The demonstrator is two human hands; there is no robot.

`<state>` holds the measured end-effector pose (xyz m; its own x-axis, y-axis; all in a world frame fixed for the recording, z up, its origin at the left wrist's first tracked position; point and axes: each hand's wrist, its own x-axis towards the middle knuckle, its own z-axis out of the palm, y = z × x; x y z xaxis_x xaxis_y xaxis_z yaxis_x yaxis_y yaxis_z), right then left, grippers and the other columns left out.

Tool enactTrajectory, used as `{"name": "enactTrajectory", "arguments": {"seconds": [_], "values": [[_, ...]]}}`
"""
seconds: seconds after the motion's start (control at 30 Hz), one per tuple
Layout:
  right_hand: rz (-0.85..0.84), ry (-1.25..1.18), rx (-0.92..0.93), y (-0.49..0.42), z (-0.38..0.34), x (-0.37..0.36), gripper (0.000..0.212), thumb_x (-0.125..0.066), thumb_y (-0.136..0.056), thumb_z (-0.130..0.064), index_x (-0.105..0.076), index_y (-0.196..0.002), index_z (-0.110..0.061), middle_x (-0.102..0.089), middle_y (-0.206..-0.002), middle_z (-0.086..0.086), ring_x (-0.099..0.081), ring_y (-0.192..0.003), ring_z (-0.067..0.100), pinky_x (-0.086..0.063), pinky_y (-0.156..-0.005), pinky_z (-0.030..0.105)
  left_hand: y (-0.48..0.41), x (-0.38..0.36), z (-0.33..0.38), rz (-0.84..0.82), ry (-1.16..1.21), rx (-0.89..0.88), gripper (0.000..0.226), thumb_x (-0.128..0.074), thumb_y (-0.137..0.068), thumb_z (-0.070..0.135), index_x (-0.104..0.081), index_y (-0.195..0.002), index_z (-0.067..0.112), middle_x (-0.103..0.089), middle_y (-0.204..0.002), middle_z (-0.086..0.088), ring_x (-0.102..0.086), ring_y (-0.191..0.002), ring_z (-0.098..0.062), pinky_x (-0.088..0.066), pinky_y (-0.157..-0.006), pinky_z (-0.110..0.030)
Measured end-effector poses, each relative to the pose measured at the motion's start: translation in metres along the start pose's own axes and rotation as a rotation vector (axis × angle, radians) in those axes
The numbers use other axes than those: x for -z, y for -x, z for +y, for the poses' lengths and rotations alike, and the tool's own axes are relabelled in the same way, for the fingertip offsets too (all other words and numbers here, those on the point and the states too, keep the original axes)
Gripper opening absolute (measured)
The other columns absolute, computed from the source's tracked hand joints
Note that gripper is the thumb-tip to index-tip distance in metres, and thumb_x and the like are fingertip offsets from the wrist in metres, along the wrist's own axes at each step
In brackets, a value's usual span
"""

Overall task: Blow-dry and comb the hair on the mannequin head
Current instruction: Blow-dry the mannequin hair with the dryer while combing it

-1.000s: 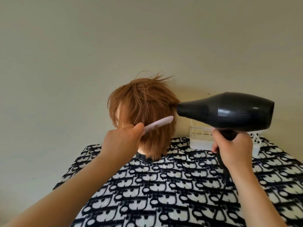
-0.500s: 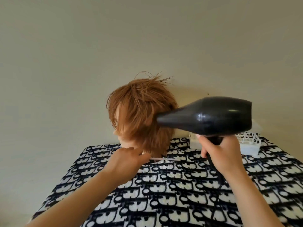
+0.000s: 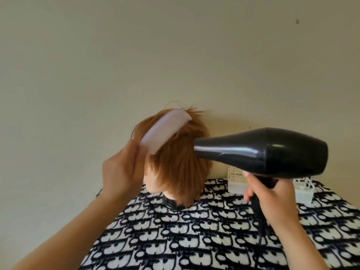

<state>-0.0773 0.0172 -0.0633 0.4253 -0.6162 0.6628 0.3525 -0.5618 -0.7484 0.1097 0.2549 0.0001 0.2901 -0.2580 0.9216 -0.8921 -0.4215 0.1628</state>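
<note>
— Left grip (image 3: 122, 170), state?
— Curled round pale comb (image 3: 165, 131); teeth in hair atop mannequin head (image 3: 179, 164), just above that grip.
— Right grip (image 3: 272, 199)?
— Wrapped round black dryer (image 3: 272, 152) handle; nozzle at the hair, between the 2 grips.

Your head-worn wide-angle camera looks forward and slightly down, close behind your left hand (image 3: 122, 172) and right hand (image 3: 272, 199), facing the ginger-haired mannequin head (image 3: 179, 162) on the black-and-white patterned table (image 3: 194, 240) before a beige wall (image 3: 175, 55).
</note>
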Motion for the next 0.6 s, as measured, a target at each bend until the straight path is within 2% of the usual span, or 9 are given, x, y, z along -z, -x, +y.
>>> {"name": "enactTrajectory", "arguments": {"seconds": [0.07,0.17,0.23,0.27,0.37,0.43,0.53,0.6], "values": [[0.06,0.015,0.011,0.0,0.0,0.002,0.027,-0.069,-0.091,-0.012,-0.064,-0.066,-0.018,-0.066,-0.057,0.005,-0.065,-0.05,0.013,-0.053,-0.065,0.015,-0.018,-0.001,0.0,0.008,-0.024,0.147,0.019,-0.034,-0.096,0.043,-0.037,-0.084,0.029,-0.043,-0.054,0.008,-0.04,-0.049,-0.024,-0.026,-0.05,-0.031],[0.027,-0.063,-0.08,0.0,0.002,0.001,0.038,-0.068,-0.093,-0.01,-0.058,-0.057,-0.016,-0.06,-0.051,0.008,-0.063,-0.048,0.021,-0.055,-0.064,0.031,-0.052,-0.006,-0.001,-0.032,-0.095,0.286,0.028,-0.03,-0.096,0.047,-0.043,-0.086,0.025,-0.054,-0.065,0.003,-0.048,-0.062,-0.03,-0.033,-0.055,-0.035],[0.08,-0.029,-0.085,0.0,0.004,0.002,0.036,-0.069,-0.091,-0.009,-0.06,-0.058,-0.018,-0.064,-0.052,0.006,-0.064,-0.049,0.015,-0.052,-0.066,0.026,-0.073,-0.009,0.001,-0.136,-0.156,0.358,0.032,-0.03,-0.098,0.045,-0.049,-0.087,0.021,-0.059,-0.075,-0.001,-0.053,-0.07,-0.031,-0.037,-0.059,-0.036],[0.089,-0.013,-0.083,0.0,0.005,0.003,0.035,-0.069,-0.091,-0.009,-0.061,-0.058,-0.019,-0.064,-0.053,0.005,-0.064,-0.049,0.014,-0.052,-0.068,0.025,-0.082,-0.011,0.003,-0.202,-0.211,0.356,0.033,-0.031,-0.098,0.044,-0.051,-0.087,0.02,-0.059,-0.078,-0.002,-0.053,-0.073,-0.031,-0.037,-0.06,-0.036],[0.063,-0.081,-0.152,0.001,0.005,0.001,0.038,-0.069,-0.092,-0.011,-0.059,-0.055,-0.015,-0.059,-0.049,0.007,-0.063,-0.048,0.021,-0.052,-0.068,0.037,-0.094,-0.02,0.016,-0.429,-0.334,0.296,0.029,-0.031,-0.098,0.039,-0.049,-0.087,0.019,-0.056,-0.081,-0.001,-0.053,-0.075,-0.028,-0.039,-0.063,-0.034],[0.125,-0.024,-0.13,0.0,0.005,0.002,0.037,-0.07,-0.091,-0.013,-0.06,-0.055,-0.015,-0.064,-0.052,0.004,-0.064,-0.048,0.015,-0.051,-0.068,0.032,-0.093,-0.027,0.028,-0.515,-0.367,0.235,0.025,-0.032,-0.098,0.038,-0.045,-0.085,0.021,-0.051,-0.075,0.002,-0.052,-0.074,-0.026,-0.039,-0.063,-0.034],[0.151,-0.068,-0.142,0.0,0.006,0.002,0.037,-0.069,-0.092,-0.014,-0.059,-0.057,-0.013,-0.062,-0.051,0.006,-0.064,-0.048,0.015,-0.049,-0.066,0.025,-0.082,-0.036,0.043,-0.487,-0.412,0.105,0.022,-0.034,-0.097,0.033,-0.042,-0.08,0.022,-0.048,-0.067,0.004,-0.05,-0.06,-0.021,-0.037,-0.054,-0.031],[0.204,0.0,-0.12,-0.001,0.005,0.004,0.029,-0.069,-0.091,-0.015,-0.062,-0.063,-0.011,-0.066,-0.054,0.002,-0.064,-0.049,0.008,-0.047,-0.064,0.011,-0.072,-0.04,0.05,-0.446,-0.471,0.009,0.016,-0.037,-0.096,0.027,-0.039,-0.082,0.021,-0.048,-0.061,0.002,-0.046,-0.05,-0.018,-0.03,-0.045,-0.028]]}}
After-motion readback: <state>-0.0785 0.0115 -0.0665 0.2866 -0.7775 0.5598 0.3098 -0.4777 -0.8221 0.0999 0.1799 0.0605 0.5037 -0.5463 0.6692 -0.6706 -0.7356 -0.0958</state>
